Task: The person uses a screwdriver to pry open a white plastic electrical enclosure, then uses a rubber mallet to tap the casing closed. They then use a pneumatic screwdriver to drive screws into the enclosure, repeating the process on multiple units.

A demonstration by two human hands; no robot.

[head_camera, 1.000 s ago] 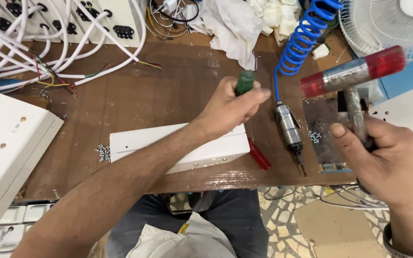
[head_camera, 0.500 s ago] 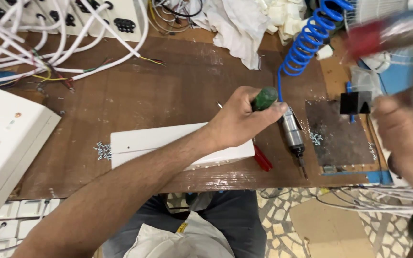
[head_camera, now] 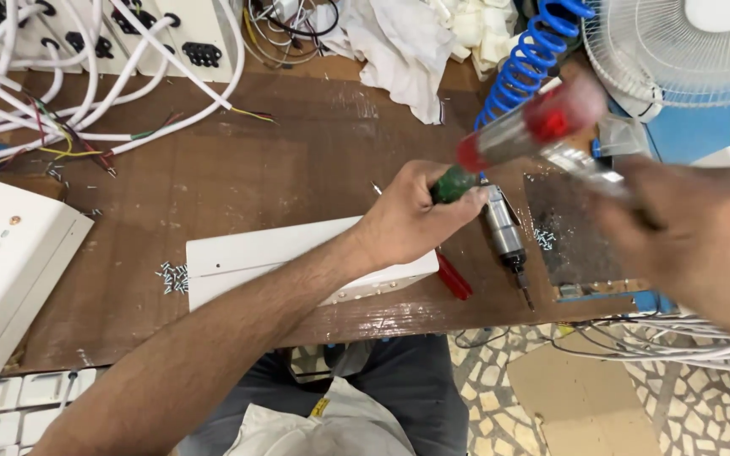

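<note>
Fingers of the left hand (head_camera: 403, 224) stay clamped on the green-handled screwdriver (head_camera: 452, 182) at frame centre, while the right hand (head_camera: 694, 236), gripping the red-headed hammer (head_camera: 525, 131), has swung it in from the right edge.

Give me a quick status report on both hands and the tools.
Left hand gripping green-handled tool over white panel. Right hand raised, blurred, holding red-headed mallet. Air screwdriver lying between them.
</note>
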